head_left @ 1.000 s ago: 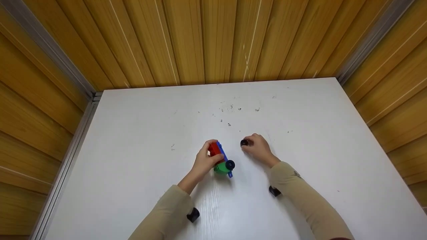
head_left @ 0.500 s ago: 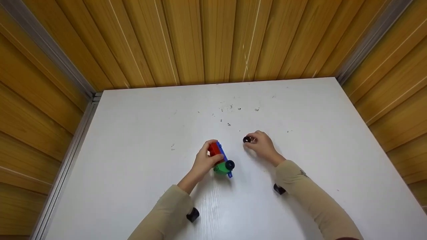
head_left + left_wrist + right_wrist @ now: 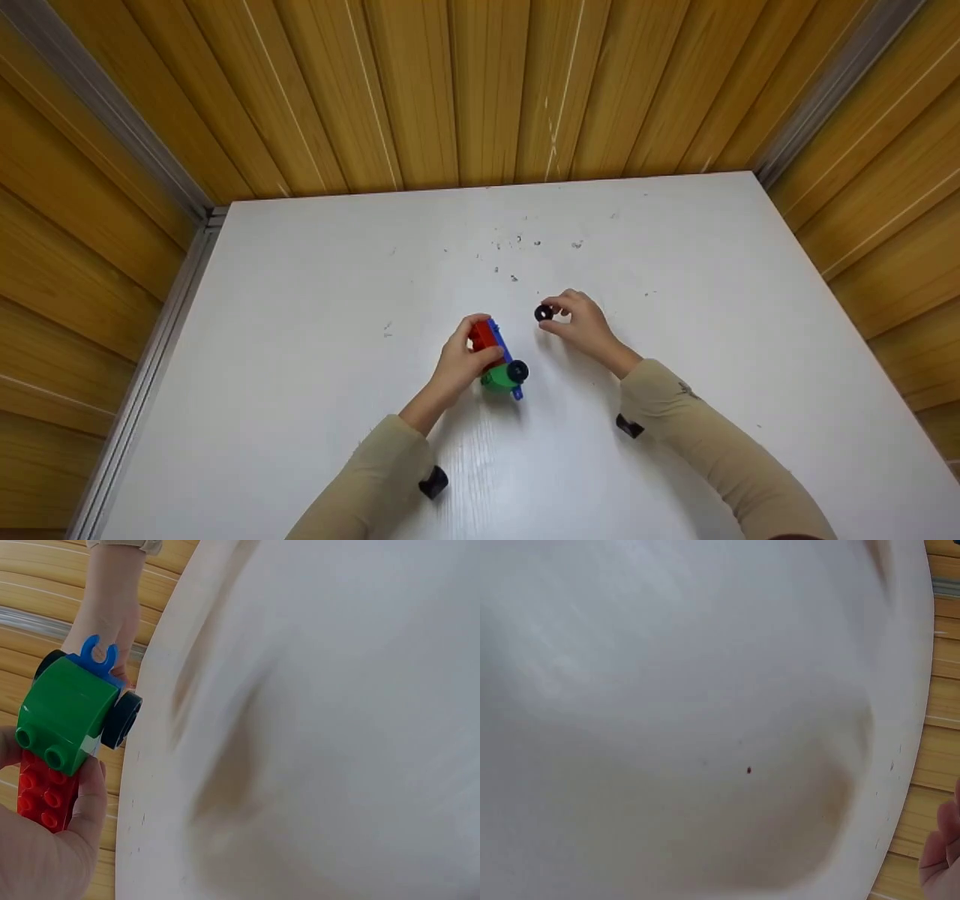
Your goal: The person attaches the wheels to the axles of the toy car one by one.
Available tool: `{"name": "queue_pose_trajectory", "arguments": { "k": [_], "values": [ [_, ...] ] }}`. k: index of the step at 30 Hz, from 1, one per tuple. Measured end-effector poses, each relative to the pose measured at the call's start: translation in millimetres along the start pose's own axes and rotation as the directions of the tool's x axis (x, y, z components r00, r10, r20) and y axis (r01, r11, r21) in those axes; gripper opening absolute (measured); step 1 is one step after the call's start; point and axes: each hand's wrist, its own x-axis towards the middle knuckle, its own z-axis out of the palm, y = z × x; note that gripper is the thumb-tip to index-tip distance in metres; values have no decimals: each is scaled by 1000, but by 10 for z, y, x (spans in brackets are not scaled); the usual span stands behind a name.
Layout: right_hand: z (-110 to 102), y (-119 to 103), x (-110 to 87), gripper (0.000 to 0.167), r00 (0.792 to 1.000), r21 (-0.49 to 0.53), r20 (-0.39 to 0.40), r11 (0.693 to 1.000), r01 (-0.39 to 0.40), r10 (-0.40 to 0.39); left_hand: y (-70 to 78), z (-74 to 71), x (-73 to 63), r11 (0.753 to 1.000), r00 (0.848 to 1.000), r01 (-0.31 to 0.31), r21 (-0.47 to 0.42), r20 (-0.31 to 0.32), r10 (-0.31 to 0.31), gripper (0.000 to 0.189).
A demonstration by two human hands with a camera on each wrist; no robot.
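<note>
My left hand (image 3: pixel 459 364) grips a toy block car by its red brick (image 3: pixel 486 341). A blue base (image 3: pixel 500 341) runs along the brick. In the left wrist view, the car carries a curved green block (image 3: pixel 67 709), a blue hook (image 3: pixel 99 660) at its end, and a black wheel (image 3: pixel 121 720) on the near side. Apart from the car, to its right, my right hand (image 3: pixel 589 326) pinches a loose black toy wheel (image 3: pixel 544 313) between thumb and fingers. Only some fingers (image 3: pixel 941 847) show in the right wrist view; the wheel is out of that frame.
Both hands work above a white table (image 3: pixel 315 300) with small dark marks. Wood-patterned panels (image 3: pixel 487 90) stand behind it and at both sides. A black wrist device (image 3: pixel 433 482) sits at the left sleeve, another black device (image 3: pixel 629 426) at the right one.
My right hand shifts a little right, then back left, turning the loose wheel so its round opening faces up more. The left hand and the car stay in place.
</note>
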Motion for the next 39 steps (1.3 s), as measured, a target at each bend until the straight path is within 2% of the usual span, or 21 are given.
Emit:
{"name": "queue_pose_trajectory", "arguments": {
  "k": [7,10,19,23,25,26,30,34,39],
  "values": [
    [18,-152,-35,31,998,79,7,995,59,-60,-248,19,204,1000,1000,15,-21,9,-15,54],
    [20,-214,-57,33,997,100,13,992,78,-79,-292,36,231,1000,1000,11,-11,4,-11,54],
    [13,-359,-110,33,997,134,24,988,76,-80,-290,36,222,1000,1000,4,10,-9,-4,55],
    [13,-415,-133,32,994,156,18,983,99,-103,-133,17,106,1000,1000,2,4,-3,-2,53],
    [11,-445,-144,32,993,155,18,982,110,-114,-121,11,102,1000,1000,6,-4,2,-6,53],
    [9,-462,-150,32,993,158,18,981,116,-120,-122,11,103,1000,1000,8,-4,3,-8,53],
    [-4,-525,-177,32,990,167,15,976,136,-141,-281,17,212,1000,1000,-15,-20,11,16,54],
    [-12,-569,-202,31,987,172,-1,972,160,-162,-299,23,218,999,999,-48,-22,10,48,52],
    [8,-588,-224,31,985,169,-24,971,170,-169,-291,31,215,998,999,-52,-22,8,53,52]
  ]
}}
